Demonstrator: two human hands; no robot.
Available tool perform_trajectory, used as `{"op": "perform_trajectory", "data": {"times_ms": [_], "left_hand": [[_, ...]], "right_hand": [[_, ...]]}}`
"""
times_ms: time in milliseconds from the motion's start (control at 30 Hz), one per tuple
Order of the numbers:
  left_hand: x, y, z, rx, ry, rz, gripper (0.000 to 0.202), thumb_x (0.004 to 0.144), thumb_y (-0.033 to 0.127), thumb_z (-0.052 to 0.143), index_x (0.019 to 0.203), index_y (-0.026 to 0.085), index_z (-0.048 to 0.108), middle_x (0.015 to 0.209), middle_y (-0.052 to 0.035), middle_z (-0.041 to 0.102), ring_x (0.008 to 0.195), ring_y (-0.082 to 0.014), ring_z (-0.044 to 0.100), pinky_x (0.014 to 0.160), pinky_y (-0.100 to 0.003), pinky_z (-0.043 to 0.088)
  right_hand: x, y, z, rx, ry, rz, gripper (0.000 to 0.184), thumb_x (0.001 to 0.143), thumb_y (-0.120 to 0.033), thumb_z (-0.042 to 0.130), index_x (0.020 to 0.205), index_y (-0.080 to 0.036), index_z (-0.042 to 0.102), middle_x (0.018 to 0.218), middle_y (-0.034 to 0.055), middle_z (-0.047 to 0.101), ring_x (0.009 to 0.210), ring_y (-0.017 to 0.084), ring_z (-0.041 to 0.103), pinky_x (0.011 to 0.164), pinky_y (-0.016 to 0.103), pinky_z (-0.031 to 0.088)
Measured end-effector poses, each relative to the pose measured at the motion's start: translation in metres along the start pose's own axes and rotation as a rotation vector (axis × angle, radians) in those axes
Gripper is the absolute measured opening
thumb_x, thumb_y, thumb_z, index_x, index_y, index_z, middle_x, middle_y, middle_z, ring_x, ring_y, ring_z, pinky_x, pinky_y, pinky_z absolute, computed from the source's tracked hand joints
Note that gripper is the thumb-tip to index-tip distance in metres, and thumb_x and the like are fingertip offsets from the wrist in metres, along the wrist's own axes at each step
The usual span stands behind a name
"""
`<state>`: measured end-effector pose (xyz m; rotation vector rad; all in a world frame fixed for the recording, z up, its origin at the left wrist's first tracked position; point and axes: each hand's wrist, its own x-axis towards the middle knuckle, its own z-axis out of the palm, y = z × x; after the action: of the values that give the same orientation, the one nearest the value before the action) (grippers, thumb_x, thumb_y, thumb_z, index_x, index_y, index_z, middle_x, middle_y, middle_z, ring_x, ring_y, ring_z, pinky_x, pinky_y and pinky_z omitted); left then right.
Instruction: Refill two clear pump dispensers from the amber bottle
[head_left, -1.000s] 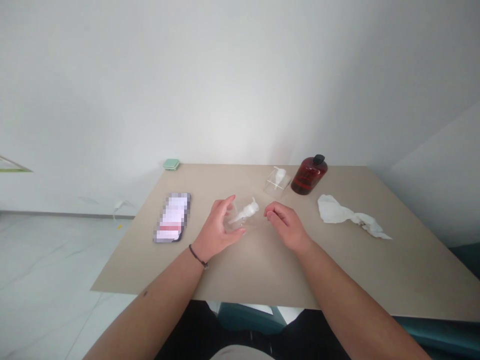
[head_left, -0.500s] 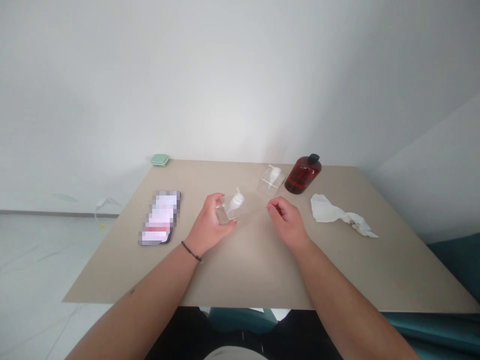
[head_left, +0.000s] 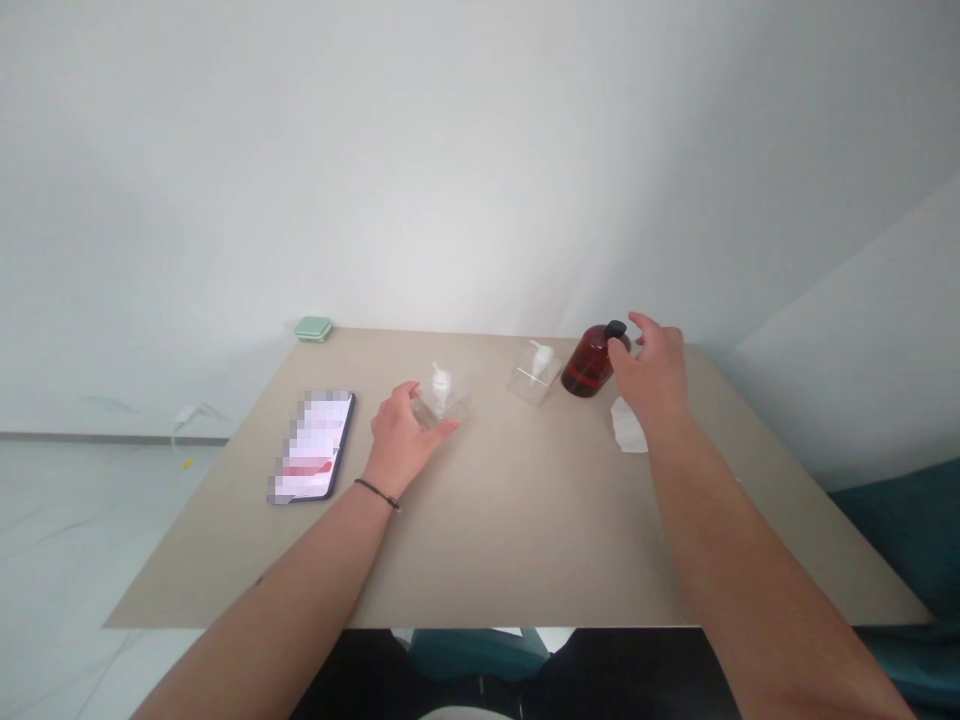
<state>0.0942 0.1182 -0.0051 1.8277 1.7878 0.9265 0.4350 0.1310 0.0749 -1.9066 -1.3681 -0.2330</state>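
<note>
Right hand (head_left: 651,375) newly shifted from mid-table to the dark red bottle (head_left: 589,365): fingers spread apart at the black cap, not closed on it. Left hand (head_left: 401,437) closed around the clear pump bottle (head_left: 439,402), on the table near the phone (head_left: 311,447). Second clear pump bottle (head_left: 535,372) between the hands. Crumpled tissue (head_left: 628,427) partly beneath right hand. Beige table (head_left: 510,530), green case (head_left: 313,328) at far corner, white wall (head_left: 480,170) behind.
</note>
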Motion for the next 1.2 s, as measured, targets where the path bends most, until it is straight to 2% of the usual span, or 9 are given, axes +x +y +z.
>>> {"op": "perform_trajectory", "data": {"times_ms": [133,333,600,733,867,967,1033,1133,1200], "left_hand": [[-0.003,-0.005,0.002,-0.027,0.062,0.07,0.095,0.069,0.043,0.087,0.147,0.019,0.038,0.148,-0.0199,0.054,0.143,-0.0412,0.048,0.119,-0.059,0.036],[-0.014,-0.007,0.002,-0.143,0.196,0.25,0.098,0.072,0.047,0.086,0.149,0.021,0.032,0.151,-0.0193,0.046,0.145,-0.0394,0.043,0.124,-0.059,0.029],[-0.03,0.003,-0.01,-0.185,0.325,0.544,0.07,0.086,0.043,0.075,0.141,0.02,0.041,0.136,-0.0156,0.055,0.129,-0.033,0.055,0.114,-0.054,0.042],[-0.051,0.023,-0.017,-0.231,0.207,0.693,0.041,0.091,0.029,0.068,0.128,0.022,0.052,0.119,-0.0109,0.063,0.113,-0.0272,0.062,0.102,-0.046,0.05],[-0.064,0.039,-0.015,-0.217,0.03,0.809,0.034,0.089,0.024,0.069,0.12,0.023,0.055,0.112,-0.0088,0.067,0.106,-0.025,0.065,0.098,-0.043,0.053],[-0.054,0.033,-0.008,-0.183,0.237,0.692,0.036,0.087,0.02,0.07,0.118,0.023,0.053,0.118,-0.0104,0.064,0.116,-0.0273,0.062,0.105,-0.048,0.049],[-0.04,0.022,0.0,-0.193,0.338,0.506,0.056,0.08,0.025,0.078,0.127,0.021,0.048,0.133,-0.0153,0.057,0.131,-0.0333,0.054,0.113,-0.056,0.043],[-0.02,0.009,0.01,-0.239,0.197,0.219,0.09,0.067,0.034,0.089,0.14,0.019,0.039,0.143,-0.0194,0.049,0.139,-0.0387,0.049,0.117,-0.061,0.039],[-0.01,0.005,0.014,-0.288,0.128,0.1,0.09,0.069,0.034,0.087,0.143,0.019,0.037,0.148,-0.0196,0.046,0.141,-0.0378,0.048,0.119,-0.059,0.038]], "right_hand": [[0.021,0.0,0.008,-0.11,-0.123,0.025,0.046,0.088,-0.04,0.06,0.127,-0.016,0.07,0.114,0.0156,0.061,0.105,0.03,0.061,0.101,0.047,0.046],[0.032,-0.002,0.005,-0.129,-0.159,0.036,0.027,0.085,-0.043,0.067,0.093,-0.018,0.073,0.091,0.0112,0.063,0.092,0.029,0.06,0.09,0.045,0.048],[0.01,-0.028,-0.043,-0.103,-0.149,0.053,0.026,0.079,-0.047,0.071,0.075,-0.025,0.058,0.075,0.0026,0.057,0.074,0.023,0.054,0.071,0.038,0.041],[-0.021,-0.057,-0.068,-0.068,-0.219,0.101,0.031,0.077,-0.052,0.071,0.074,-0.025,0.056,0.072,0.001,0.057,0.067,0.02,0.051,0.064,0.034,0.037],[-0.054,-0.075,-0.071,-0.037,-0.379,0.065,0.03,0.078,-0.052,0.069,0.073,-0.024,0.058,0.068,0.0006,0.058,0.065,0.019,0.053,0.062,0.033,0.035],[-0.07,-0.078,-0.064,-0.029,-0.453,0.052,0.03,0.079,-0.053,0.067,0.073,-0.024,0.059,0.068,0.0004,0.058,0.065,0.019,0.053,0.061,0.033,0.034],[-0.075,-0.078,-0.059,-0.017,-0.473,0.047,0.03,0.08,-0.053,0.066,0.073,-0.024,0.06,0.069,0.0004,0.058,0.065,0.019,0.053,0.061,0.032,0.034],[-0.076,-0.08,-0.054,0.006,-0.474,0.042,0.029,0.079,-0.051,0.067,0.075,-0.024,0.06,0.072,0.0008,0.06,0.068,0.019,0.054,0.061,0.032,0.035],[-0.076,-0.083,-0.051,0.023,-0.471,0.05,0.027,0.079,-0.05,0.067,0.076,-0.024,0.061,0.073,0.001,0.061,0.069,0.019,0.055,0.062,0.032,0.036]]}}
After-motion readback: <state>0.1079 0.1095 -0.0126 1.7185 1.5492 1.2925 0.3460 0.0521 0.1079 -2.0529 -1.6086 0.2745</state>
